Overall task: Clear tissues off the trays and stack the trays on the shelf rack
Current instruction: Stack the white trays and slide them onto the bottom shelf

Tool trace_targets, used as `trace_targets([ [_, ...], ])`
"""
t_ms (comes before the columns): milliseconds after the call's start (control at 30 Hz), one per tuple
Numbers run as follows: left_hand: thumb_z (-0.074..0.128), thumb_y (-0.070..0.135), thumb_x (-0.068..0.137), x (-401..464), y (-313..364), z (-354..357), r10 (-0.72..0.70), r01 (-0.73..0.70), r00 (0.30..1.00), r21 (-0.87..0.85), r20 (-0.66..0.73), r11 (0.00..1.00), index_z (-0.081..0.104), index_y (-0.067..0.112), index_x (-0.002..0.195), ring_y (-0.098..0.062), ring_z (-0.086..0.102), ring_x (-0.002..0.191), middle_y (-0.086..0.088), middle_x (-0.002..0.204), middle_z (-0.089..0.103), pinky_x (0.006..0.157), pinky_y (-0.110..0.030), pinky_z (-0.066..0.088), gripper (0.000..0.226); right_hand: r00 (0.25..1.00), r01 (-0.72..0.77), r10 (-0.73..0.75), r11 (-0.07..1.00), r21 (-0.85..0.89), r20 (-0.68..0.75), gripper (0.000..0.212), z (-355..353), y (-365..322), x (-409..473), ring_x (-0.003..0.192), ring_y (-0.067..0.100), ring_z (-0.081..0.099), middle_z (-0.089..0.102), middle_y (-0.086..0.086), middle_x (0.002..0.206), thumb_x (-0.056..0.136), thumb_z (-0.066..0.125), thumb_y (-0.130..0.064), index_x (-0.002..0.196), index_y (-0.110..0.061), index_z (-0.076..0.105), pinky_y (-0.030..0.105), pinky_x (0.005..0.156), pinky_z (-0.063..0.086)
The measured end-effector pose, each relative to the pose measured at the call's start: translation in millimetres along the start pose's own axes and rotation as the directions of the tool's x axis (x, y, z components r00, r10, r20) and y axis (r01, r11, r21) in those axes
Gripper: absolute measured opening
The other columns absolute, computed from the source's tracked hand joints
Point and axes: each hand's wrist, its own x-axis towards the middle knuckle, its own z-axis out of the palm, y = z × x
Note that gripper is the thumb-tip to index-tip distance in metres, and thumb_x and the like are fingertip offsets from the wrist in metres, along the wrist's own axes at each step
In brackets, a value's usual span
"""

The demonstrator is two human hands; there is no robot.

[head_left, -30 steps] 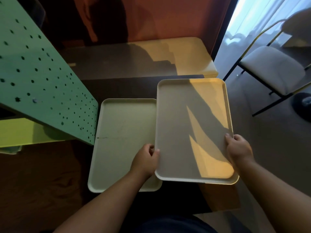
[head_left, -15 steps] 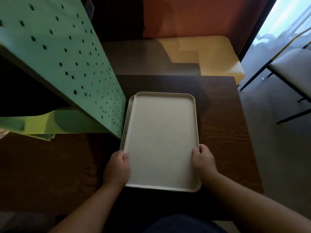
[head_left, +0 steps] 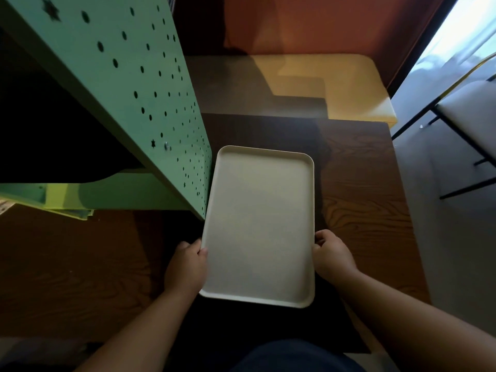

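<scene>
L hand (head_left: 186, 267) & R hand (head_left: 331, 257) each grip cream tray (head_left: 259, 224) edges; tray holds nothing, beside green rack (head_left: 150, 84).

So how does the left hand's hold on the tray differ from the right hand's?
The left hand grips the tray on its long left edge, near the green perforated rack panel; the right hand grips the opposite long edge, over bare wooden table. The left sits slightly nearer the camera. Both curl round the rim near the tray's near end.
</scene>
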Motion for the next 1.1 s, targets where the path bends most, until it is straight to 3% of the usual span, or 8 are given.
trace_targets([
  [233, 0.054, 0.024, 0.096, 3, 11, 0, -0.11, 0.11, 0.994, -0.074, -0.002, 0.991, 0.062, 0.014, 0.124, -0.035, 0.062, 0.099, -0.015, 0.115, 0.062, 0.081, -0.036, 0.05, 0.031, 0.998, 0.046, -0.038, 0.98, -0.194, 0.046, 0.043, -3, 1, 0, 0.092, 0.016, 0.064, 0.06, 0.001, 0.123, 0.095, 0.06, -0.031, 0.136, -0.026, 0.049, 0.04, 0.078, 0.059],
  [367, 0.049, 0.017, 0.093, 6, 27, -6, -0.272, 0.278, 0.96, -0.105, 0.064, 0.955, 0.059, 0.011, 0.123, -0.038, 0.061, 0.105, -0.015, 0.118, 0.064, 0.082, -0.039, 0.048, 0.032, 0.991, -0.04, 0.062, 0.984, -0.176, 0.121, 0.039, 0, 6, 0, 0.09, 0.016, 0.066, 0.066, -0.001, 0.103, 0.091, 0.067, -0.023, 0.129, -0.018, 0.057, 0.038, 0.083, 0.06],
  [633, 0.046, 0.011, 0.09, -10, 73, -45, -0.336, 0.364, 0.928, -0.191, 0.162, 0.912, 0.054, 0.008, 0.117, -0.039, 0.059, 0.108, -0.018, 0.121, 0.062, 0.085, -0.038, 0.046, 0.029, 0.973, -0.177, 0.137, 0.958, 0.225, 0.184, 0.017, -56, -5, -9, 0.083, 0.022, 0.066, 0.069, 0.01, 0.1, 0.095, 0.062, -0.015, 0.111, -0.011, 0.068, 0.034, 0.065, 0.056],
  [733, 0.042, 0.005, 0.088, -16, 105, -82, -0.237, 0.308, 0.94, -0.314, 0.246, 0.898, 0.059, 0.01, 0.119, -0.034, 0.062, 0.1, -0.015, 0.114, 0.066, 0.086, -0.039, 0.051, 0.036, 0.996, -0.052, 0.016, 0.909, 0.413, 0.09, 0.022, -102, -15, -18, 0.091, 0.028, 0.067, 0.071, 0.013, 0.105, 0.094, 0.063, -0.015, 0.114, -0.01, 0.072, 0.044, 0.076, 0.058],
  [833, 0.044, -0.002, 0.088, -19, 138, -126, -0.161, 0.262, 0.935, -0.309, 0.318, 0.914, 0.062, 0.003, 0.088, -0.024, 0.06, 0.077, -0.014, 0.09, 0.065, 0.064, -0.029, 0.049, 0.018, 0.979, 0.183, -0.202, 0.856, 0.483, -0.013, 0.032, -154, -36, -46, 0.103, 0.021, 0.067, 0.069, 0.004, 0.116, 0.095, 0.066, -0.023, 0.127, -0.015, 0.067, 0.04, 0.086, 0.057],
  [933, 0.05, -0.003, 0.091, -18, 164, -164, -0.176, 0.265, 0.936, -0.279, 0.306, 0.923, 0.053, 0.005, 0.072, -0.015, 0.047, 0.06, -0.008, 0.074, 0.05, 0.045, -0.024, 0.04, 0.021, 0.807, 0.547, -0.589, 0.729, 0.412, -0.029, 0.049, -199, -58, -87, 0.11, 0.005, 0.065, 0.065, -0.009, 0.127, 0.088, 0.065, -0.052, 0.132, -0.031, 0.06, 0.026, 0.088, 0.054],
  [1000, 0.049, -0.004, 0.091, -16, 173, -181, -0.176, 0.293, 0.925, -0.334, 0.338, 0.896, 0.057, -0.005, 0.085, -0.02, 0.049, 0.062, -0.014, 0.078, 0.051, 0.038, -0.024, 0.045, 0.011, 0.6, 0.8, -0.799, 0.601, -0.002, 0.035, 0.059, -212, -71, -114, 0.121, -0.002, 0.054, 0.059, -0.022, 0.13, 0.081, 0.059, -0.072, 0.133, -0.045, 0.055, 0.027, 0.096, 0.045],
  [1100, 0.043, -0.009, 0.09, -21, 179, -199, -0.136, 0.354, 0.881, -0.441, 0.452, 0.825, 0.056, -0.008, 0.082, -0.026, 0.054, 0.059, -0.021, 0.077, 0.053, 0.042, -0.031, 0.05, 0.015, 0.386, 0.809, -0.909, 0.249, -0.533, 0.161, 0.064, -202, -91, -130, 0.128, 0.004, 0.041, 0.055, -0.022, 0.129, 0.079, 0.054, -0.075, 0.134, -0.045, 0.052, 0.03, 0.101, 0.034],
])
